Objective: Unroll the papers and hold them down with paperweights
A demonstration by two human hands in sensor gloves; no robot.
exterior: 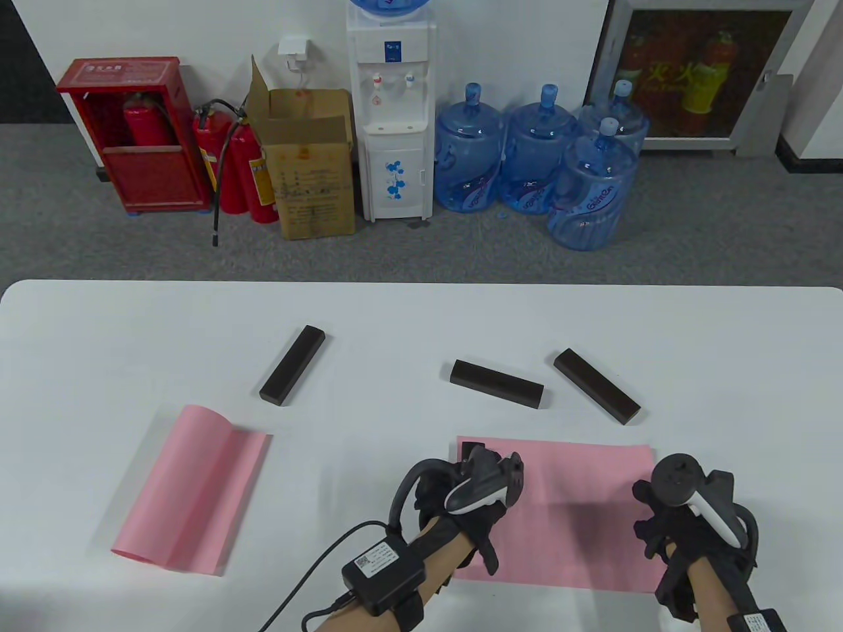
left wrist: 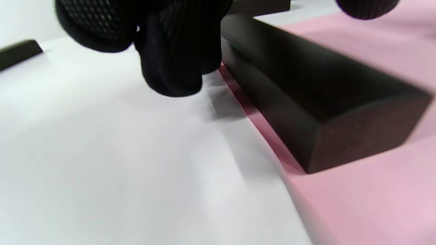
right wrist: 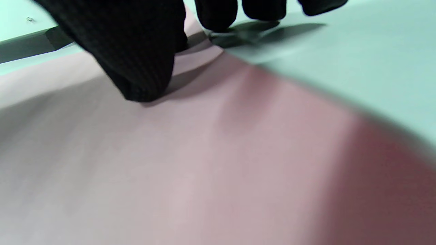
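Note:
A pink paper (exterior: 566, 507) lies unrolled flat at the front right. A dark paperweight bar (left wrist: 316, 102) lies along its left edge; only a corner of it (exterior: 469, 450) shows in the table view. My left hand (exterior: 481, 487) is over this bar. Its fingers (left wrist: 173, 61) lie against the bar's far left side, and the thumb (left wrist: 366, 6) hangs apart on the other side. My right hand (exterior: 685, 520) presses the paper's right edge (right wrist: 204, 153) down with its fingertips (right wrist: 139, 68). A second pink paper (exterior: 191, 487) lies half curled at the front left.
Three more dark paperweights lie loose further back on the white table (exterior: 421, 316): one (exterior: 293, 364) at the left, one (exterior: 497, 384) in the middle, one (exterior: 596, 395) at the right. A cable (exterior: 316, 579) runs from my left wrist.

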